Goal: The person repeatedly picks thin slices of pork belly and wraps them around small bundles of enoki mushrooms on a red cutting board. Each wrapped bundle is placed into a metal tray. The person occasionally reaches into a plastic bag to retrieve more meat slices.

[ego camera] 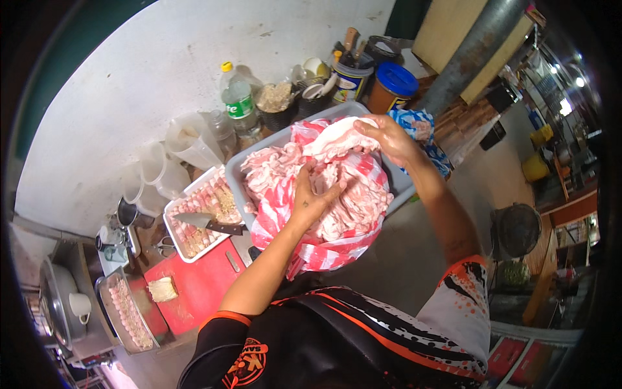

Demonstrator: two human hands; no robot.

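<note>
A pale, fatty slab of raw meat [340,138] is pinched in my right hand [391,141], raised over the far side of a grey plastic tub [235,182]. My left hand [311,202] has its thumb and fingers apart and touches the heap of raw meat pieces [354,209] below; its fingertips are partly hidden. A red-and-white striped plastic bag [272,226] lies spread open under the heap and hangs over the tub's near rim. More raw meat [272,163] lies at the tub's left side.
Left of the tub, a knife [206,223] rests across a white tray [182,250] of filled meat rolls. A red cutting board [204,287] bears a pale block [163,289]. Clear pitchers [189,141], a plastic bottle [238,104] and a blue-lidded container [393,87] line the wall.
</note>
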